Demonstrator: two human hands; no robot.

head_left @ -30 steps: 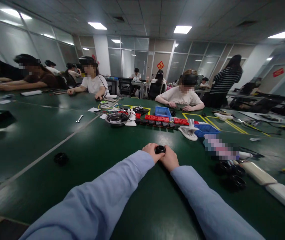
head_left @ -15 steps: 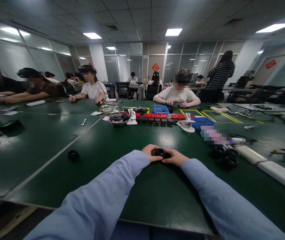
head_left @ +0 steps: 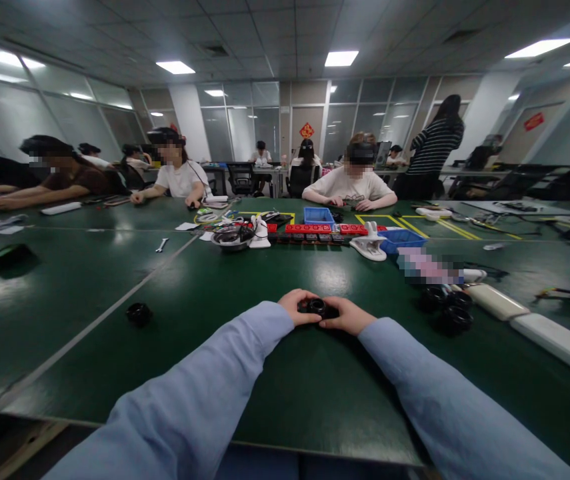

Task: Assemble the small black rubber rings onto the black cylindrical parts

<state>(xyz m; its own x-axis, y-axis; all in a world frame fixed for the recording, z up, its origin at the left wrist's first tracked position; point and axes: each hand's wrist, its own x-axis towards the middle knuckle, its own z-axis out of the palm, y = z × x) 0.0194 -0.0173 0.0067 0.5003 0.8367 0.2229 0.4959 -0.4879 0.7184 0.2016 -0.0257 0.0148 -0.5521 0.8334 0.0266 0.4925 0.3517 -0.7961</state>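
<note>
Your hands point(head_left: 349, 316) grip a black ring-shaped part point(head_left: 317, 307). A second black part point(head_left: 139, 314) lies leftward on the green surface point(head_left: 325, 400).

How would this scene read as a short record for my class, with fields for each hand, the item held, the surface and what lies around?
Left hand: gripping one side of the black part
Right hand: gripping the other side
Item held: black part, round, finer detail too small to tell
Surface: green table
To the left: loose black piece; wrench farther off
To the right: cluster of black pieces
Ahead: red strip, two blue bins
</note>
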